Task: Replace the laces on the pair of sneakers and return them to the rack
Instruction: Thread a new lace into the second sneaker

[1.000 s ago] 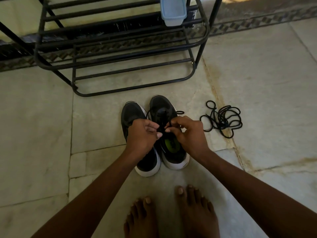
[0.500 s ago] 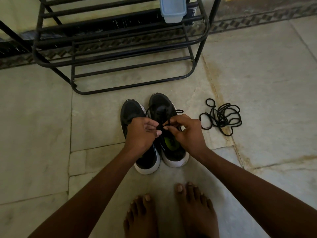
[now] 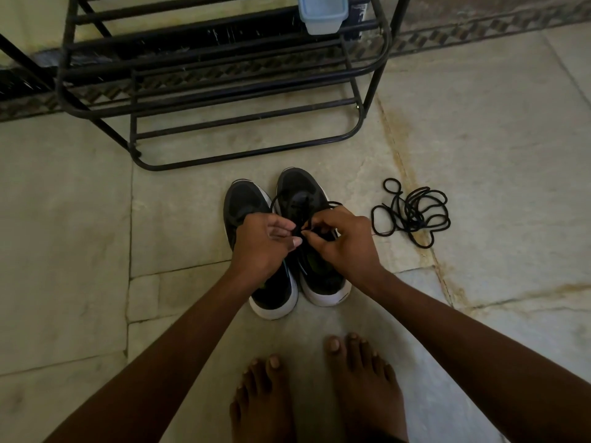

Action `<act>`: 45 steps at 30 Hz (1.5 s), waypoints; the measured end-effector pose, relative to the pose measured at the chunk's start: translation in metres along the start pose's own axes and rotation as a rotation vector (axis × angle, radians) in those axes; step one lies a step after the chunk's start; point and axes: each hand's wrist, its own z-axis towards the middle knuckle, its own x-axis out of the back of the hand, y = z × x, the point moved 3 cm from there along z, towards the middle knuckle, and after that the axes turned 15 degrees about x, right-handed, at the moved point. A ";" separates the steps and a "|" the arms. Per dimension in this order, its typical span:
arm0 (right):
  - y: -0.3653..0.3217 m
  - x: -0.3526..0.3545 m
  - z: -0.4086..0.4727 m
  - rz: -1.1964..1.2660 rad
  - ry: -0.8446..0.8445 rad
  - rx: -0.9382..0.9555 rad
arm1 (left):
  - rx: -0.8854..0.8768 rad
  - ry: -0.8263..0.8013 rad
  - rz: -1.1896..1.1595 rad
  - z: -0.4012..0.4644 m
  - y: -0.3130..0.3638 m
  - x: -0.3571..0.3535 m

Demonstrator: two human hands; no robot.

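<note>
Down on the stone floor we find our left hand and right hand meeting over the right sneaker, fingers curled and pinching the black lace threaded through it, thumbs and fingertips almost touching. Just to the left of that pinch the left sneaker sits against its partner, partly hidden under our left hand and wrist. Out to the right of the grip, well apart, a loose tangle of black laces lies on a stained seam in the stone. Beyond the grip stands the black metal rack, its lowest bar near the toes, with a pale blue plastic box on an upper tier. Both sneakers lie lengthwise away from us, toes toward the rack, white heels toward our bare feet, leaning a little leftward at the toe. Between heels and feet runs a narrow band of bare floor; left of the grip the stone is open, and to the right it is open up to the tangle.
</note>
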 end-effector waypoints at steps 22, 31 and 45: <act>-0.012 -0.001 0.016 -0.193 -0.345 0.311 | -0.023 -0.046 -0.104 -0.002 -0.002 -0.006; -0.020 -0.002 0.020 -0.194 -0.290 0.123 | -0.035 -0.048 -0.097 -0.002 -0.001 -0.006; 0.006 -0.001 0.013 -0.256 -0.175 0.362 | -0.003 -0.065 -0.099 -0.003 0.002 -0.006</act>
